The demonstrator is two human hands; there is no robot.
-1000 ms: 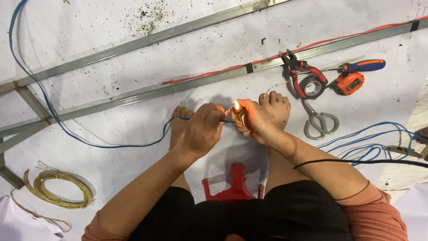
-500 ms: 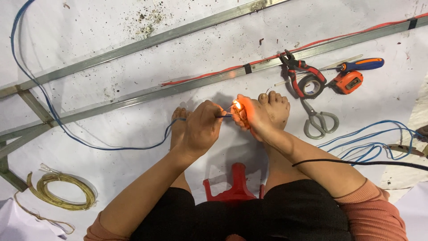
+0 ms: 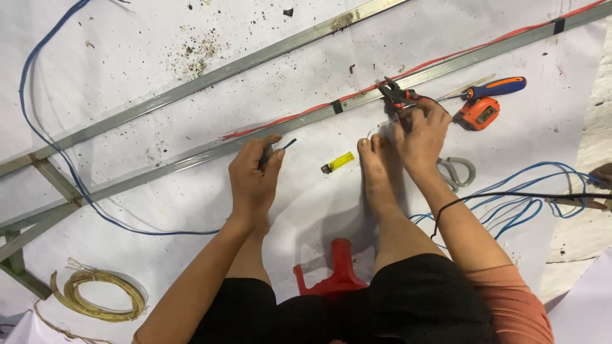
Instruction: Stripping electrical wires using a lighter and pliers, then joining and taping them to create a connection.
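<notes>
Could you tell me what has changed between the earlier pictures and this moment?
The hands have parted. The right hand let go of the yellow lighter, which now lies unlit on the white sheet, and reached out to the red-handled pliers. The left hand still pinches the dark wire end in its fingers. The screwdriver, tape measure and metal rails stayed put.

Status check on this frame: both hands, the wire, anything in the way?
Left hand pinching dark wire end. Right hand on red-handled pliers, grip hidden. Yellow lighter lying loose between the hands; bare foot beside it.
</notes>
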